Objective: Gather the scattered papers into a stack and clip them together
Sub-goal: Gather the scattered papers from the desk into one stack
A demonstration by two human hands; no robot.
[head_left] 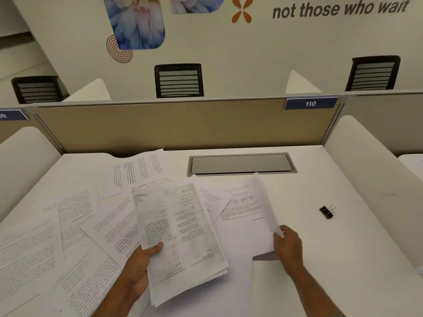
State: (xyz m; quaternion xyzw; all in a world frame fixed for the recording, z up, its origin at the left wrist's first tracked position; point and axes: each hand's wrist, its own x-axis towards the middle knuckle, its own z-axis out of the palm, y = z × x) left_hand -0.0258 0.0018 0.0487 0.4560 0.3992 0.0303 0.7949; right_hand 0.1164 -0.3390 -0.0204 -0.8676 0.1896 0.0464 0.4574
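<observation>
My left hand (139, 266) grips a loose stack of printed papers (180, 236) by its left edge, held a little above the desk near the middle front. My right hand (289, 245) pinches the right edge of another printed sheet (247, 209), which curls upward off the desk. Several more printed sheets (68, 225) lie scattered and overlapping across the left half of the white desk (320, 271). A black binder clip (327, 212) lies alone on the desk to the right, well apart from both hands.
A grey cable-tray lid (240, 163) is set into the desk at the back. A tan partition (171, 124) closes the far side, with white side dividers (366, 168) left and right. Black chairs (178, 81) stand beyond it.
</observation>
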